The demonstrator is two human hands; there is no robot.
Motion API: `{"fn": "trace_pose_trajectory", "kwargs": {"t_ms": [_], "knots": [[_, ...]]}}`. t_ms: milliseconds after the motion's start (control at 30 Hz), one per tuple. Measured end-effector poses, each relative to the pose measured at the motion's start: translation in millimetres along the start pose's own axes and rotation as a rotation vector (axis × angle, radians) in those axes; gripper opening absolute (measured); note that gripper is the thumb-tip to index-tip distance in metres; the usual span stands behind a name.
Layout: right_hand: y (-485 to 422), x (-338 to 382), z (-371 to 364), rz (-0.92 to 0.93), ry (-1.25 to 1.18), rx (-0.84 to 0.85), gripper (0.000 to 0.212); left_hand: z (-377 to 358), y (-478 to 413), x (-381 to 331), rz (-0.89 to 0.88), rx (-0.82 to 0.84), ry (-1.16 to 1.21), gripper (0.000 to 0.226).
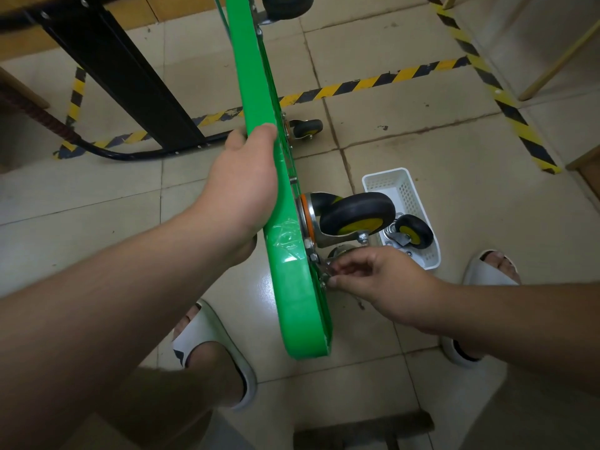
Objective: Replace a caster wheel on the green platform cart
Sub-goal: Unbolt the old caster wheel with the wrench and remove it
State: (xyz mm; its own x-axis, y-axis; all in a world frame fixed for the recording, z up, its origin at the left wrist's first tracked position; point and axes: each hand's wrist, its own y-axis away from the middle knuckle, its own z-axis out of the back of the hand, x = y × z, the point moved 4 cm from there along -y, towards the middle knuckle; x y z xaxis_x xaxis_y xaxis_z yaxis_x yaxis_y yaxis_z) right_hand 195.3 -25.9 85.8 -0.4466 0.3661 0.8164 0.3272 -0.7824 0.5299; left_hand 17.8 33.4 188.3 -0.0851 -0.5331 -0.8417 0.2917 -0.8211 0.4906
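Note:
The green platform cart (292,287) stands on its edge, running from the top of the view down to the floor between my feet. My left hand (246,183) grips its upper rim. A black caster wheel with a yellow hub (357,212) sticks out from its underside on the right. Just below that caster, my right hand (373,277) pinches a small metal fastener (324,277) at the mounting plate's corner. A spare caster wheel (414,231) lies in the white basket (386,181).
Two more casters show on the cart, one at mid-height (306,128) and one at the top (287,6). A black table leg (123,79) stands to the left. Yellow-black hazard tape (373,81) crosses the tiled floor. White slippers (207,336) flank the cart.

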Motion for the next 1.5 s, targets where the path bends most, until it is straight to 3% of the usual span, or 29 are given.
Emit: {"fn": "trace_pose_trajectory", "kwargs": {"t_ms": [333, 500, 1000, 1300, 1500], "knots": [[23, -4, -2, -0.130, -0.029, 0.095, 0.008, -1, 1, -1, 0.000, -0.001, 0.000, 0.044], [38, 0, -6, -0.221, -0.248, 0.129, 0.013, -1, 1, -1, 0.004, 0.006, 0.004, 0.046], [35, 17, -24, -0.261, -0.434, 0.182, 0.024, -1, 1, -1, -0.004, 0.004, 0.014, 0.045], [16, 1, -14, -0.154, -0.228, 0.061, 0.013, -1, 1, -1, 0.005, -0.002, -0.003, 0.044], [-3, 1, -1, -0.053, -0.081, 0.003, 0.016, -1, 0, -1, 0.007, -0.007, -0.001, 0.044]]}}
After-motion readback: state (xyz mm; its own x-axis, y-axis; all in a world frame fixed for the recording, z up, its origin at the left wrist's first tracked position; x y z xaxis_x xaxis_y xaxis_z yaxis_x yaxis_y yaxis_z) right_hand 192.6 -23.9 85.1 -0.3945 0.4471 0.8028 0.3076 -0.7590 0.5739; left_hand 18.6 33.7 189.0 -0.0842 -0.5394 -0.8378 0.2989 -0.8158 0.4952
